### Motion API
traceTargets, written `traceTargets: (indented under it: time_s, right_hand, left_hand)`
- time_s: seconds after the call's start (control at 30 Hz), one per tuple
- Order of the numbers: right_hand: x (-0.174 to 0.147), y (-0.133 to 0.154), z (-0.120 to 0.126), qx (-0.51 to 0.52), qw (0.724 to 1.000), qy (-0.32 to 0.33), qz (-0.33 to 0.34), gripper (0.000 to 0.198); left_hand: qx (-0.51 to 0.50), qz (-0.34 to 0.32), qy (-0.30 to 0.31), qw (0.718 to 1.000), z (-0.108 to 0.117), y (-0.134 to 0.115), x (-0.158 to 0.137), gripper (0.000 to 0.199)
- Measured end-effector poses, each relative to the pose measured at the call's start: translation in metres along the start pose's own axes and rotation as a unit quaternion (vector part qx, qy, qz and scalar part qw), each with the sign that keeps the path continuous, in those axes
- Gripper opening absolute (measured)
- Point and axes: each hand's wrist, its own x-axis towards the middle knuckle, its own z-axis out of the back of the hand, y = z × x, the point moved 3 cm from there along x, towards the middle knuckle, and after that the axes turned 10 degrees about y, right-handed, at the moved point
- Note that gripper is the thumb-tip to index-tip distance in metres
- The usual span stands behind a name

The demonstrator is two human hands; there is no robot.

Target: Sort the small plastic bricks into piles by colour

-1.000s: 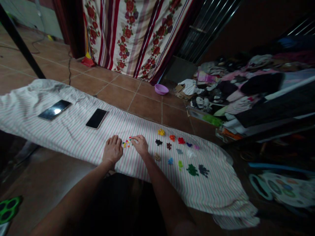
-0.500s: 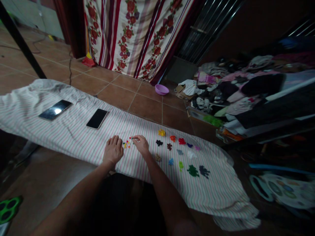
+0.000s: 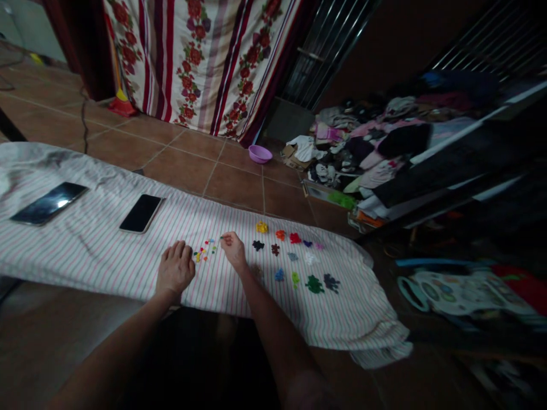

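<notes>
My left hand [image 3: 175, 266] lies flat on the striped cloth [image 3: 205, 291], fingers stretched out, holding nothing. Just right of it is a loose scatter of small mixed-colour pieces [image 3: 205, 250], too small to tell their kind. My right hand [image 3: 233, 249] pinches a small dark green piece [image 3: 221, 237] between thumb and finger, beyond the scatter's right edge. Further right sit little piles sorted by colour, among them a yellow pile [image 3: 262, 227], a black pile [image 3: 258, 245], a red pile [image 3: 295, 238] and a dark green pile [image 3: 314, 284]. My right wrist partly hides a tan pile [image 3: 256, 272].
Two phones, one glossy [image 3: 49, 203] and one with a black screen [image 3: 141, 214], lie on the cloth at left. Beyond the cloth's far edge, a purple basin [image 3: 260, 154] stands on the tiled floor. Heaped clothes [image 3: 359, 136] fill the far right, and a flowered curtain [image 3: 213, 62] hangs behind.
My view has swung right, so everything sits further left. My right hand has drawn away from the scatter to the right with the green piece. My left hand stays flat.
</notes>
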Motion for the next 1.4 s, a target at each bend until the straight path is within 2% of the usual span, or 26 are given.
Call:
traceTargets:
  time_s: [0.23,0.53,0.7,0.87,0.93,1.03,1.17,1.4]
  right_hand:
    - [0.001,-0.005,0.034,0.009,1.0,-0.024,-0.006,0.013]
    - [-0.018,-0.034,0.119,0.034,0.991,-0.129,-0.018,0.016]
    - [-0.056,-0.054,0.176,0.032,0.98,-0.194,-0.039,0.028]
    - [-0.114,-0.073,0.229,-0.062,0.952,-0.283,-0.097,0.034]
    - [-0.136,-0.08,0.243,-0.104,0.943,-0.297,-0.111,0.035]
    - [-0.161,-0.093,0.256,-0.145,0.933,-0.299,-0.135,0.037]
    - [-0.179,-0.111,0.26,-0.161,0.921,-0.317,-0.157,0.039]
    - [-0.184,-0.126,0.255,-0.215,0.905,-0.349,-0.116,0.032]
  left_hand:
    - [0.013,-0.011,-0.005,1.0,-0.001,0.001,-0.001,0.028]
    - [-0.003,-0.005,-0.003,1.0,-0.001,0.002,-0.001,0.025]
    - [0.024,-0.01,0.005,1.0,0.001,0.002,-0.001,0.025]
    - [0.025,-0.014,0.008,1.0,0.0,0.004,-0.002,0.025]
    - [0.021,-0.013,0.012,1.0,0.0,0.004,-0.002,0.027]
    - [0.013,-0.014,0.018,1.0,0.0,0.004,-0.002,0.028]
    - [0.013,-0.009,0.021,1.0,-0.001,0.004,-0.002,0.029]
    - [0.009,-0.006,0.022,1.0,0.0,0.004,-0.002,0.029]
